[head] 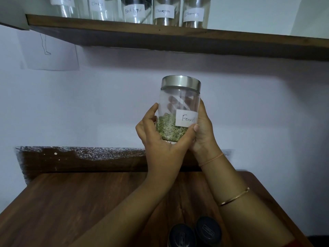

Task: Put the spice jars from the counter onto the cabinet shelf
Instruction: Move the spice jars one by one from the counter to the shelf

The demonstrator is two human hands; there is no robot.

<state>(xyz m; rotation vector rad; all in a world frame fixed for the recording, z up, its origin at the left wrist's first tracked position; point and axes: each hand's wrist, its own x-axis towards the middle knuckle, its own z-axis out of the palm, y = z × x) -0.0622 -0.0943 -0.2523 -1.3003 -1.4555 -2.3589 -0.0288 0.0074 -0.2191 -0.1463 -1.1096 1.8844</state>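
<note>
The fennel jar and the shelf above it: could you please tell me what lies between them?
In the head view, nothing lies between the fennel jar and the shelf; only bare wall shows behind that gap.

fennel jar (179, 107) held between both hands above counter (80, 202), below shelf (178, 39) of jars (166, 12)

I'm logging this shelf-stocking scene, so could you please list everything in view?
Fennel jar: one, clear, silver lid, held up below the shelf.
Labelled jars: five, clear, along the shelf.
Shelf: one, dark wood, overhead.
Dark-lidded jars: two, black lids, counter's near edge.
Counter: one, brown wood, below.
Paper sheet: one, white, wall, upper left.
Bangle: one, gold, right forearm.
Left hand: one, grips fennel jar's base.
Right hand: one, grips its right side.
</note>
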